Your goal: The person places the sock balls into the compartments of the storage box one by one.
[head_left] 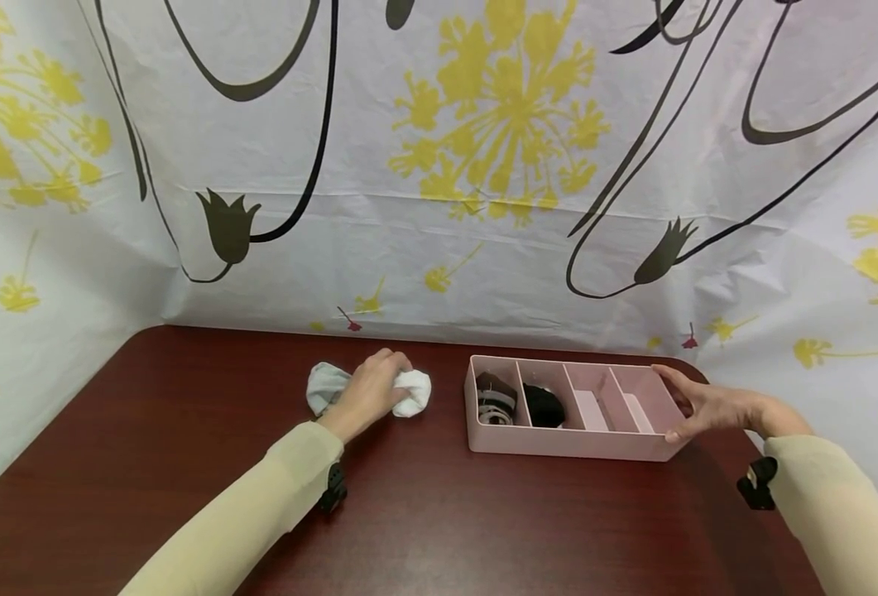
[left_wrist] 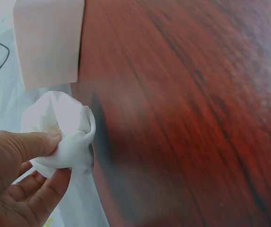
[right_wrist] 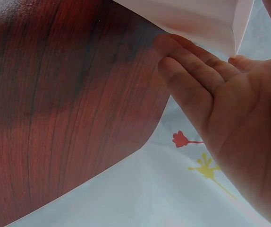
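Observation:
My left hand (head_left: 367, 393) pinches a rolled white sock (head_left: 413, 393) between thumb and fingers, just over the table. In the left wrist view the sock (left_wrist: 62, 130) is a bunched ball with a folded edge. A pale grey-blue sock bundle (head_left: 325, 387) lies on the other side of this hand, partly covered by it. My right hand (head_left: 714, 407) holds the right end of a pink divided box (head_left: 573, 444), thumb at the near corner and fingers at the far one. The leftmost compartment has brown and grey striped rolled socks (head_left: 495, 399); black ones (head_left: 543, 406) sit beside them.
The two right-hand compartments of the box show pale strips (head_left: 638, 412) on their floors. The dark red-brown table (head_left: 439, 521) ends at a patterned white sheet (head_left: 439, 273) hanging behind and at both sides.

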Available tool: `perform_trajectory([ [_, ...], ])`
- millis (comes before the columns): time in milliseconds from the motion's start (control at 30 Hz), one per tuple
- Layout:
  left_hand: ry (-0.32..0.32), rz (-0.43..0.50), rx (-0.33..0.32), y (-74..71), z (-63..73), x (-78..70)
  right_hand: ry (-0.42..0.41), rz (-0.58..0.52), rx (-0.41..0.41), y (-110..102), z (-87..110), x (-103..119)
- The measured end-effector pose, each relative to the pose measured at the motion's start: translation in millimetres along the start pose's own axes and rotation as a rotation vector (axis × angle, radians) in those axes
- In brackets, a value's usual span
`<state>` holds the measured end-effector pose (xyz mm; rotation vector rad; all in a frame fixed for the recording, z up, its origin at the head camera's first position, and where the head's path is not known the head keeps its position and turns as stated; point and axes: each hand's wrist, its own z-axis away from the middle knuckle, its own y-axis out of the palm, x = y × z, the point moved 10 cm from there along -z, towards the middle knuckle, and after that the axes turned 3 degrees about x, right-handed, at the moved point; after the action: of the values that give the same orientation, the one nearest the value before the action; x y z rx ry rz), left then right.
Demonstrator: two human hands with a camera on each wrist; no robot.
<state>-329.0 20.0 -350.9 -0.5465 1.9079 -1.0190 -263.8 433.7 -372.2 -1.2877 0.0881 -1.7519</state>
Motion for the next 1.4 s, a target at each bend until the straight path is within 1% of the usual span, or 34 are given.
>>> perform_trajectory([
  [67, 0.002, 0.018, -0.019, -2.6, -1.6, -3.0, 0.0, 0.001, 0.001, 0, 1.0, -1],
  [200, -0.012, 0.068, -0.034, -5.7, -5.7, -8.4, -0.006, 0.002, -0.007, -2, 2.6, 0],
  [300, -0.002, 0.111, -0.062, -9.5, -9.5, -16.6, 0.0, 0.006, -0.01, -3, 3.2, -1],
  [433, 0.052, 0.162, -0.133, -16.1, -15.0, -35.7, 0.012, 0.024, -0.012, -4, 3.6, -1],
  [500, 0.081, 0.181, -0.161, -16.9, -18.6, -46.9, 0.02, 0.037, -0.018, -5, 4.0, -2],
  [633, 0.128, 0.214, -0.187, -13.7, -28.6, -72.0, 0.027, 0.047, -0.02, -4, 4.6, -1],
  [733, 0.145, 0.235, -0.175, -6.7, -38.3, -91.4, 0.029, 0.057, -0.019, -4, 4.2, 0],
  [933, 0.146, 0.251, -0.107, 16.1, -56.9, -127.3, 0.032, 0.075, -0.037, -3, 2.7, 1],
  [1100, 0.151, 0.234, -0.076, 34.2, -66.1, -153.0, 0.027, 0.036, -0.032, -2, 1.5, 0],
  [1233, 0.155, 0.239, -0.069, 48.7, -71.0, -168.9, 0.015, -0.009, -0.017, 0, 0.9, 2],
  [1400, 0.142, 0.232, -0.043, 69.9, -74.7, -181.9, 0.006, -0.02, -0.012, 2, 1.0, 3],
])
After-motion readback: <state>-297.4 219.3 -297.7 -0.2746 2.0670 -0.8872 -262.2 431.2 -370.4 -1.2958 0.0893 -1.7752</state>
